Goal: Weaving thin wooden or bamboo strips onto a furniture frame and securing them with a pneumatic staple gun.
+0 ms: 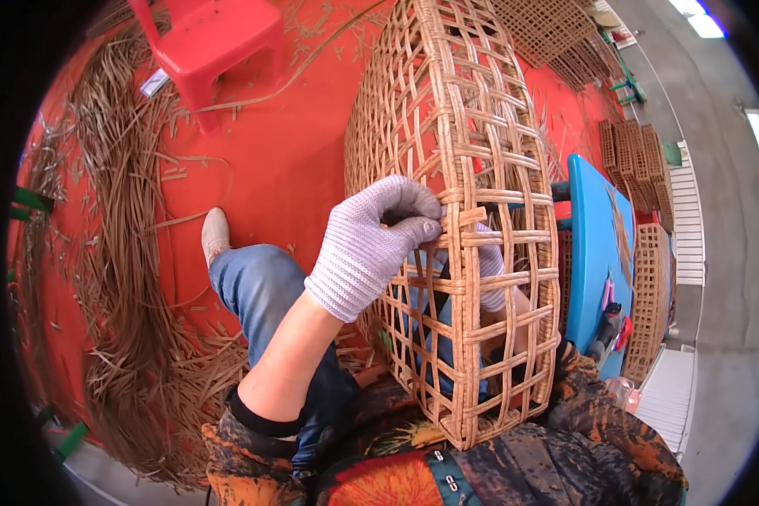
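On a bright red floor (291, 139), a tall box-shaped tan basket of open lattice weave (464, 295), with a gloved hand on either side
The basket is directly in front of the person's dark, orange-patterned jacket (531, 468); at left spreads a long heap of loose, flat brown strips (122, 211), at right is a smooth blue tabletop (586, 270), and at upper left a red plastic chair (215, 51); the left hand (358, 249), in a pale lilac ribbed knit glove, has its thumb and forefinger pinched together on the basket's corner edge, while the right hand (490, 260), gloved alike, shows through the lattice, its fingers too hidden to tell whether they grip; just beside the left fingertips, a short flat strip end (465, 217) juts across the corner
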A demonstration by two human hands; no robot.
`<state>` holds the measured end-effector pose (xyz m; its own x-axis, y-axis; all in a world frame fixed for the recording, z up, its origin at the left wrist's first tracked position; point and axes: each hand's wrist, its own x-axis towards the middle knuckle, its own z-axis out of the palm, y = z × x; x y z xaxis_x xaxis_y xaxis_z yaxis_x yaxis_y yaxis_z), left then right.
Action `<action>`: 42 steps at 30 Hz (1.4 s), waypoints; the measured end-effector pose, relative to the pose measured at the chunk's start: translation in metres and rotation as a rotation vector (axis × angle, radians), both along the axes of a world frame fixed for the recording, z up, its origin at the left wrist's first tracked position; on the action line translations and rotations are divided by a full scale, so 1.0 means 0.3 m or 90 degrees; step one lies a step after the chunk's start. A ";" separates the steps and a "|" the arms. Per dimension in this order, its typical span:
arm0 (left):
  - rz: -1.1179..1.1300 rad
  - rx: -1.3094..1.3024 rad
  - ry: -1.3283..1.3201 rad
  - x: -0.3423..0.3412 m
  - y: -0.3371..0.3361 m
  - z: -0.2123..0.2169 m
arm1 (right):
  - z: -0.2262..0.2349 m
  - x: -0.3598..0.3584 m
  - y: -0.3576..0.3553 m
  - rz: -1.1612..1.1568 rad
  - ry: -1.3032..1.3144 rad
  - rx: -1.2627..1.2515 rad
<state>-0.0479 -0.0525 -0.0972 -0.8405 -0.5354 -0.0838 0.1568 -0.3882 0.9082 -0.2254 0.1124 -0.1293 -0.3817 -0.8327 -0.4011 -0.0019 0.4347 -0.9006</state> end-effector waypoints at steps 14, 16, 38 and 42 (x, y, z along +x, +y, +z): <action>0.259 0.109 -0.065 0.096 -0.096 -0.141 | 0.021 0.029 -0.061 0.047 0.000 0.042; 0.258 0.111 -0.061 0.104 -0.096 -0.142 | 0.025 0.030 -0.067 0.053 0.002 0.044; 0.060 0.059 -0.069 0.074 -0.007 -0.060 | 0.057 0.009 -0.077 0.062 0.017 0.040; 0.068 0.001 -0.043 0.061 0.010 -0.044 | 0.056 0.005 -0.075 0.062 0.019 0.043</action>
